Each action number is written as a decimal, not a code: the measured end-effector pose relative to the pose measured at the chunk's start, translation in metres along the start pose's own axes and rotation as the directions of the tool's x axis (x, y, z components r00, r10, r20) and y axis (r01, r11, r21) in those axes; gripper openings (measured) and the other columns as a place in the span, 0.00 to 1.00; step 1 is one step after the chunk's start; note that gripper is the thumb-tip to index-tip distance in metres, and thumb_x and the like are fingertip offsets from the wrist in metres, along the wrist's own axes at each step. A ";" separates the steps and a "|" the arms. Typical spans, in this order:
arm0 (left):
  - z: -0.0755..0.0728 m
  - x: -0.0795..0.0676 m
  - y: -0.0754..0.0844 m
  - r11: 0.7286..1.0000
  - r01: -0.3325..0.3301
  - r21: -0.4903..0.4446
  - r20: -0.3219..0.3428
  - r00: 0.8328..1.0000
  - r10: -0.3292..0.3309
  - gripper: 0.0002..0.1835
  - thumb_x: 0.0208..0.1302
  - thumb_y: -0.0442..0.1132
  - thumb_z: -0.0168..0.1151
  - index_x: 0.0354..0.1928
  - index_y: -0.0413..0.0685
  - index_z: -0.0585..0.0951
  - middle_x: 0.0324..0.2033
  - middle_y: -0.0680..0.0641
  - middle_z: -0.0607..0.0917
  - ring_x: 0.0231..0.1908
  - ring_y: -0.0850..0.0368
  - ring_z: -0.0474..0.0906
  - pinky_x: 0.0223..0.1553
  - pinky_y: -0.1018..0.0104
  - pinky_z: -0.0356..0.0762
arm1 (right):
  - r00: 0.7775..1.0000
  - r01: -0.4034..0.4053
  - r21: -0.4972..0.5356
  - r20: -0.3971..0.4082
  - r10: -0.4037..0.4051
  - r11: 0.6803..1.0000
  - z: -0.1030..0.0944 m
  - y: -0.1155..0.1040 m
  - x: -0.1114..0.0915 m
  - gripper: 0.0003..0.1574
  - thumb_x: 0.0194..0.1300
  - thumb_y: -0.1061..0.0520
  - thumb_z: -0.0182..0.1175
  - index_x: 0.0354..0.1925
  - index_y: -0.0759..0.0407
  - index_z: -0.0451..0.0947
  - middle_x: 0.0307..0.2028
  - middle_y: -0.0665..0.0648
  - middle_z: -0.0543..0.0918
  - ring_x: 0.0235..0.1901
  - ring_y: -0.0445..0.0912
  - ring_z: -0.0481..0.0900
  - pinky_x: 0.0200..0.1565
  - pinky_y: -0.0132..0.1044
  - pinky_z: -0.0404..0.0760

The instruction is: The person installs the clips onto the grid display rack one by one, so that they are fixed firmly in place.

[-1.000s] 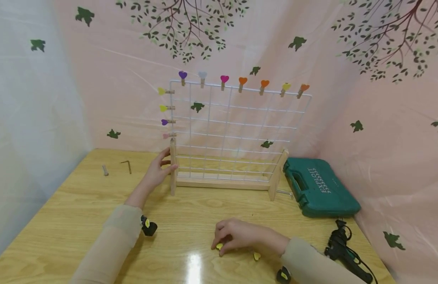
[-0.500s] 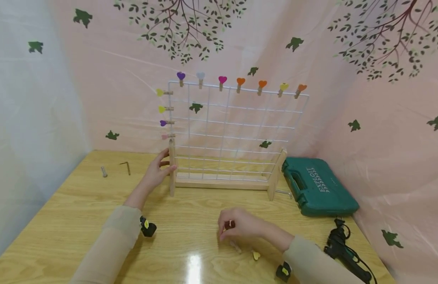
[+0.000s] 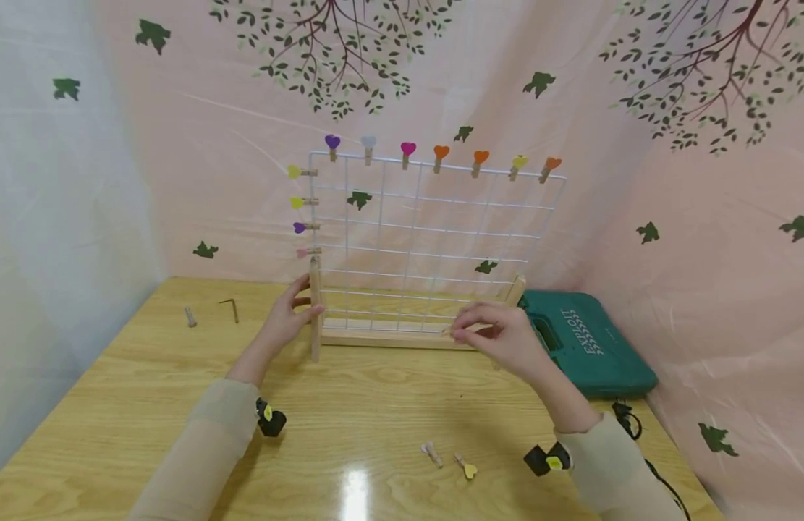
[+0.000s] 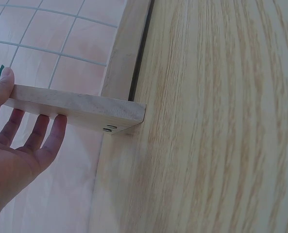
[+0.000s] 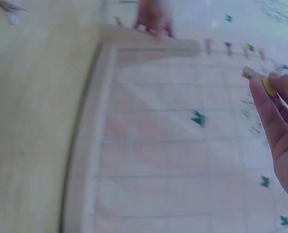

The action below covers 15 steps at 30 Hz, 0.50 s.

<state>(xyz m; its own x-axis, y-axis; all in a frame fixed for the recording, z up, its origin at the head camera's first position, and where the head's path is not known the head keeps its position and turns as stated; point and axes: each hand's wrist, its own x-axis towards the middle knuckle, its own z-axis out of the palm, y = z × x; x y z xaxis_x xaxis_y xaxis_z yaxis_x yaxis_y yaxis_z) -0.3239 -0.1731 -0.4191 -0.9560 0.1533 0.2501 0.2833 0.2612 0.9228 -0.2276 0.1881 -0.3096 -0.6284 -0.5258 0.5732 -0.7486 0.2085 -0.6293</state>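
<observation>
A white wire grid stands in a wooden base, with heart-topped clothespins along its top and left edges. My left hand grips the left wooden upright, thumb on one side and fingers on the other. Raised in front of the grid's lower right, my right hand pinches a small wooden clothespin with a yellow heart between thumb and fingers. On the table lie a pale-topped clothespin and a yellow-heart clothespin.
A green tool case lies right of the stand, partly behind my right hand. At the left are a hex key and a bolt. A black cable shows beside my right sleeve.
My right hand has picked the yellow-heart clothespin off the table and carried it up and away to the grid's lower right. The left hand stays on the upright.
</observation>
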 end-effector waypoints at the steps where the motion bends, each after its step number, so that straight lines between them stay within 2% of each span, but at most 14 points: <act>1: 0.000 0.000 0.000 1.000 -0.001 -0.004 0.001 1.000 0.001 0.40 0.58 0.39 0.59 0.68 0.50 0.50 0.64 0.40 0.58 0.55 0.38 0.64 0.44 0.53 0.77 | 0.999 0.012 -0.014 -0.046 -0.013 1.000 -0.008 -0.003 0.002 0.08 0.50 0.75 0.59 0.31 0.70 0.78 0.32 0.63 0.78 0.30 0.48 0.79 0.29 0.37 0.82; 4: 0.000 0.000 0.001 1.000 -0.004 -0.005 0.004 1.000 0.004 0.39 0.58 0.39 0.59 0.68 0.51 0.50 0.64 0.40 0.58 0.55 0.38 0.64 0.44 0.53 0.77 | 0.978 0.063 -0.059 -0.193 -0.073 0.996 -0.030 -0.009 0.007 0.09 0.49 0.77 0.58 0.31 0.72 0.78 0.30 0.65 0.79 0.25 0.44 0.80 0.26 0.34 0.81; 7: 0.001 0.001 0.002 1.000 -0.007 -0.001 0.002 1.000 0.007 0.39 0.59 0.39 0.59 0.68 0.52 0.50 0.63 0.40 0.58 0.55 0.39 0.63 0.45 0.52 0.76 | 0.935 0.105 -0.052 -0.334 -0.117 0.993 -0.052 -0.009 0.012 0.08 0.49 0.79 0.57 0.31 0.76 0.77 0.29 0.65 0.79 0.25 0.43 0.78 0.26 0.31 0.80; 9: 0.000 0.001 0.002 1.000 -0.009 0.004 0.002 1.000 0.009 0.39 0.59 0.39 0.58 0.68 0.52 0.50 0.63 0.40 0.58 0.55 0.38 0.63 0.45 0.51 0.76 | 0.901 0.086 -0.046 -0.422 -0.098 0.995 -0.065 -0.005 0.014 0.08 0.50 0.77 0.58 0.33 0.76 0.77 0.30 0.63 0.80 0.25 0.44 0.78 0.28 0.29 0.80; 12: 0.000 0.001 0.002 1.000 -0.007 0.006 0.002 1.000 0.007 0.39 0.59 0.39 0.58 0.68 0.52 0.50 0.63 0.40 0.58 0.55 0.38 0.63 0.45 0.51 0.76 | 0.834 -0.032 -0.058 -0.552 -0.005 0.998 -0.083 0.004 0.017 0.09 0.52 0.70 0.61 0.35 0.71 0.80 0.31 0.56 0.81 0.24 0.43 0.77 0.28 0.26 0.79; 15: 0.000 0.000 0.000 1.000 -0.001 0.003 0.006 1.000 0.001 0.39 0.58 0.40 0.59 0.68 0.52 0.50 0.64 0.40 0.57 0.55 0.38 0.63 0.45 0.52 0.76 | 0.738 -0.148 -0.049 -0.670 0.078 0.988 -0.099 0.010 0.023 0.12 0.51 0.63 0.64 0.37 0.66 0.81 0.29 0.51 0.83 0.20 0.41 0.76 0.24 0.23 0.76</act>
<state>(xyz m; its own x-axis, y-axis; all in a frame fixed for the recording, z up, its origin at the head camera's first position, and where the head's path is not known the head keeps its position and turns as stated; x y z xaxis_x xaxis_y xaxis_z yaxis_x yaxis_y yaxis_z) -0.3239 -0.1729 -0.4191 -0.9552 0.1593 0.2496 0.2848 0.2640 0.9215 -0.2700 0.2596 -0.2510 -0.6637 0.1802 0.7260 -0.6568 0.3242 -0.6808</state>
